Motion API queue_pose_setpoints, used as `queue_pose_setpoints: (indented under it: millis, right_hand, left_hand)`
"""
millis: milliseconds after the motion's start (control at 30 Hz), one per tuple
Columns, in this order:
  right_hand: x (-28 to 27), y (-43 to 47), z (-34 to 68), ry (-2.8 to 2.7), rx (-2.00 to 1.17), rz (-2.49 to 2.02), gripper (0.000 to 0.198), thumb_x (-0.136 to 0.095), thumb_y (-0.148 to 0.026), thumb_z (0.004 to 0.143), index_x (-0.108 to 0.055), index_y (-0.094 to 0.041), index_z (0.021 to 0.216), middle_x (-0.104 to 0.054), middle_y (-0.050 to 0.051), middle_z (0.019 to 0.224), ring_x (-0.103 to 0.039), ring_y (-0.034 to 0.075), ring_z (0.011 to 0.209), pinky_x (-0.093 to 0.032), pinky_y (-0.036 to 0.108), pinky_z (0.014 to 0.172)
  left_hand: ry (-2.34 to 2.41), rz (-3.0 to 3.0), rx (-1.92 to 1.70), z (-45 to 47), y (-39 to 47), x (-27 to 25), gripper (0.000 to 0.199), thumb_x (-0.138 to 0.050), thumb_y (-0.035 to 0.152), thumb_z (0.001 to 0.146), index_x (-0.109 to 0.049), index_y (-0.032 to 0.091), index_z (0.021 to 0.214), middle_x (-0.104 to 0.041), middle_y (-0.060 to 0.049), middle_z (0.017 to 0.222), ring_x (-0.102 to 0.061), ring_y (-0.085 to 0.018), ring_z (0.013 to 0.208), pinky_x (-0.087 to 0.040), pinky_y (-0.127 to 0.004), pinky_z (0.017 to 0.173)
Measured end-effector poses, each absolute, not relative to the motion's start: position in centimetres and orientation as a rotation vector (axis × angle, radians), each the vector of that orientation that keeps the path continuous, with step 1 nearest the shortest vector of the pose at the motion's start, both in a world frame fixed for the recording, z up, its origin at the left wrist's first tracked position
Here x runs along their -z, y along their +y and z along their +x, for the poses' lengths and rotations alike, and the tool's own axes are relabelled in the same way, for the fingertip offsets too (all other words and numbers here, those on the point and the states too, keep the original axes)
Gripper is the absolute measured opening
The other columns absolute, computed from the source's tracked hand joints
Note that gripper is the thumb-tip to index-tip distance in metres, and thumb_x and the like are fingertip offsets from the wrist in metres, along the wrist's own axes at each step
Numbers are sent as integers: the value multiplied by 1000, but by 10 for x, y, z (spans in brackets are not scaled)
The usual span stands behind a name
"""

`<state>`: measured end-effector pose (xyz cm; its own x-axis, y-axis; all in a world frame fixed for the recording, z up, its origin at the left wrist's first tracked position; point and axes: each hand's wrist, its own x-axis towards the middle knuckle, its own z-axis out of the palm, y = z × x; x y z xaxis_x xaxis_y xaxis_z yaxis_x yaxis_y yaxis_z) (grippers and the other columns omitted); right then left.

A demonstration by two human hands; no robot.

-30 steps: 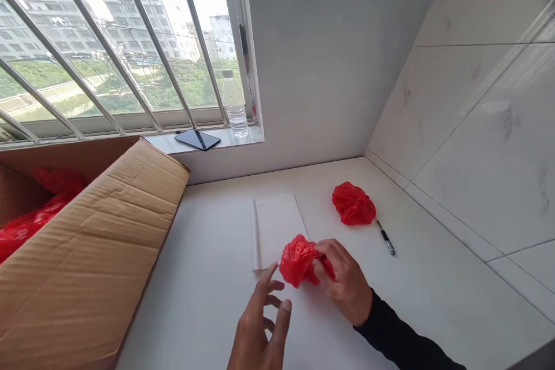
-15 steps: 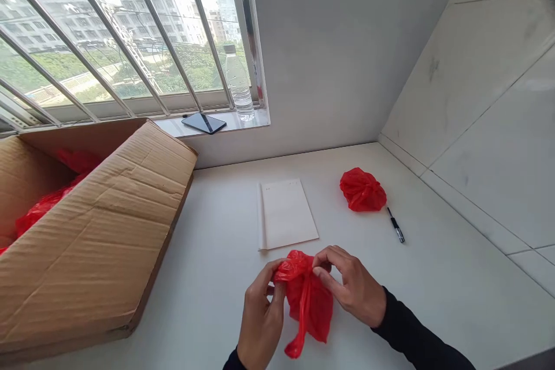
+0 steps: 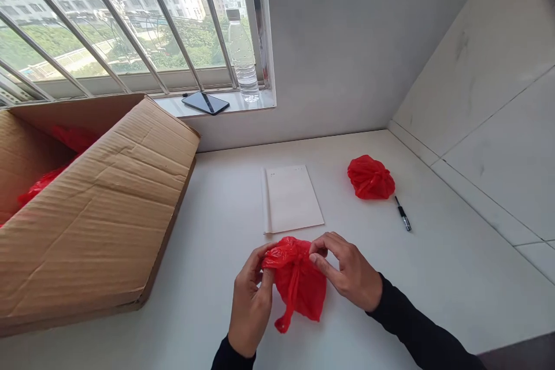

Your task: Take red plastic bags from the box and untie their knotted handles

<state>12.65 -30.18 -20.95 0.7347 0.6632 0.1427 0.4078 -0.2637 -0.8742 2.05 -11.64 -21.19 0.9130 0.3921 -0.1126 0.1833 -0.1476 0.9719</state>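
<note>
At the near middle of the tabletop [image 3: 203, 277], a knotted red bag [image 3: 306, 295] is held between both hands, just near of a notebook [image 3: 295, 199]. The left hand [image 3: 251, 303] has its thumb and fingers closed on the bunched left corner, probably to steady the bag while the other hand works the knot. The right hand [image 3: 347, 269] brings thumb and forefinger almost together at the bag's far right edge, close by the knot; whether they pinch the plastic or only touch it, I cannot tell.

The bag's knot faces up at its far part, and a twisted strip trails from it toward the near side, slightly left. Its long axis seems to run slantwise, from the far left bunch to the near right corner.

Far right lies a second bag [image 3: 370, 178], perhaps set there to leave room for the hands, with a pen [image 3: 403, 214] just near of it, pointing far and a little left. On the left, an open box [image 3: 99, 214] holds more red plastic, within reach.
</note>
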Motion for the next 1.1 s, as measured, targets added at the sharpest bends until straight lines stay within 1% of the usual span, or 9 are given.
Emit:
queue_pose_setpoints:
  millis: [100, 267, 433, 567, 633, 733, 900, 1000, 1100]
  right_hand:
    - [208, -305, 127, -814, -310, -1905, 12, -48, -23, 98, -58, -23, 91, -61, 1, 87, -55, 20, 84, -45, 35, 78]
    - [215, -298, 126, -912, -401, -1921, 22, -50, -22, 97, -57, -23, 117, -62, 5, 104, -55, 22, 95, -46, 39, 86]
    - [216, -294, 123, -883, -445, -1922, 8, -52, -20, 94, -59, -22, 91, -59, 1, 87, -53, 20, 82, -45, 37, 76]
    - [214, -293, 123, -857, -438, -1916, 10, -50, -22, 96, -59, -22, 91, -59, 1, 87, -53, 20, 82, -44, 37, 76]
    - [215, -291, 124, -826, -450, -1913, 10, -49, -24, 97, -60, -23, 97, -61, 1, 91, -54, 20, 85, -44, 37, 78]
    - [216, -289, 125, -794, -488, -1913, 12, -50, -26, 98, -60, -23, 105, -63, 1, 95, -55, 20, 87, -44, 38, 80]
    - [211, -291, 118, -804, -542, -1880, 9, -60, -23, 91, -55, -24, 98, -59, -2, 89, -53, 18, 80, -44, 34, 74]
    - [208, -293, 112, -855, -480, -1957, 23, -69, -18, 82, -53, -24, 97, -59, -2, 93, -52, 20, 87, -42, 37, 80]
    - [210, -291, 109, -870, -400, -1987, 13, -60, -14, 87, -53, -24, 94, -60, -2, 90, -52, 20, 84, -40, 38, 80]
  left_hand:
    - [487, 1722, -194, 17, -111, 215, 32, -49, 43, 99, -56, 27, 125, -65, -5, 127, -62, -22, 111, -51, -31, 85]
    - [360, 1706, -176, 15, -115, 213, 28, -49, 38, 100, -59, 27, 124, -63, -4, 129, -59, -22, 117, -50, -32, 91]
    - [360, 1705, -205, 12, -119, 209, 32, -45, 32, 101, -53, 30, 132, -56, -5, 137, -53, -24, 124, -50, -36, 95]
    - [322, 1893, -350, 9, -122, 201, 40, -49, 32, 98, -45, 34, 138, -47, -4, 144, -48, -25, 128, -43, -42, 104]
    - [293, 1967, -335, 11, -126, 199, 43, -55, 32, 96, -45, 35, 139, -50, -4, 140, -49, -23, 126, -42, -41, 105]
    - [338, 1874, -254, 16, -130, 203, 34, -57, 34, 96, -54, 31, 129, -58, -5, 128, -55, -22, 116, -47, -39, 99]
    - [499, 1590, -211, 20, -126, 214, 27, -58, 43, 94, -59, 22, 111, -64, -7, 114, -62, -22, 102, -52, -34, 83]
    - [537, 1544, -215, 19, -124, 215, 26, -53, 45, 96, -55, 22, 108, -65, -5, 108, -63, -20, 96, -52, -31, 78]
    - [528, 1517, -164, 19, -127, 213, 30, -56, 45, 95, -50, 26, 118, -64, -4, 113, -64, -18, 96, -53, -31, 81]
